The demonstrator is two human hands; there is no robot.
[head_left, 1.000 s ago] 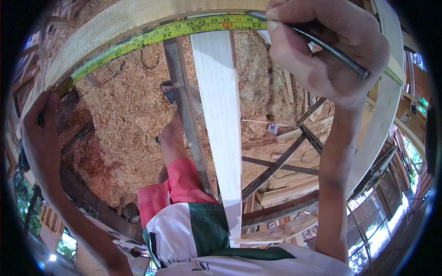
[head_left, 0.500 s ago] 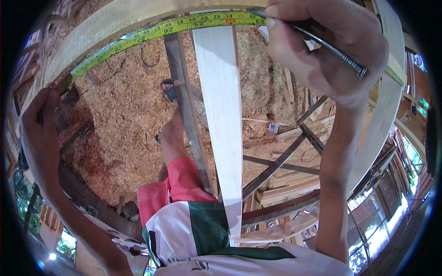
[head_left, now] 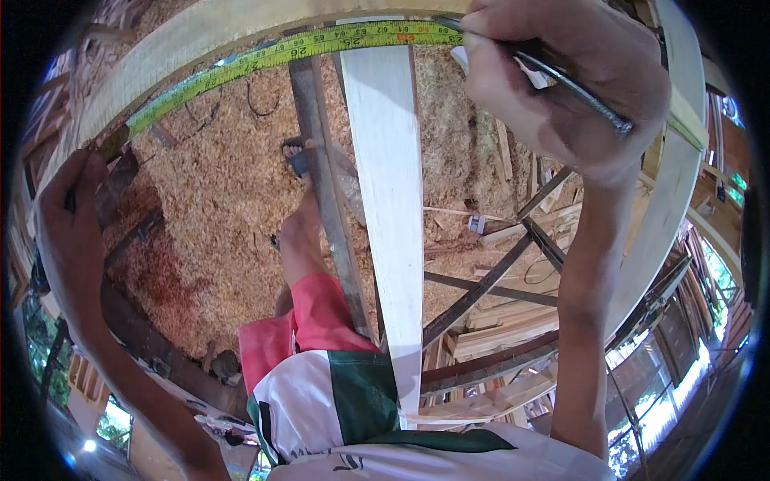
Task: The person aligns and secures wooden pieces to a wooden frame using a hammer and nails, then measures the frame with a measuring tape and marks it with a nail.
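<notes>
A yellow tape measure [head_left: 265, 58] is stretched along the near side of a pale wooden board [head_left: 200, 28] at the top of the view. My left hand [head_left: 72, 204] is closed at the tape's left end, its fingertips against the board; whatever sits inside the palm is mostly hidden. My right hand [head_left: 573, 88] pinches a long metal nail [head_left: 577, 88], with the head towards my wrist and the point end near the tape and board edge. The tape's right end passes under the right fingers.
A white-faced plank [head_left: 385, 200] runs from the board towards my body, beside a dark metal bar [head_left: 325, 176]. Crossed metal braces [head_left: 489, 289] and stacked timber strips [head_left: 497, 341] lie lower right. Wood shavings [head_left: 216, 200] cover the floor around my leg.
My right hand and the nail have shifted very slightly left. The tape and my left hand stay almost in place.
</notes>
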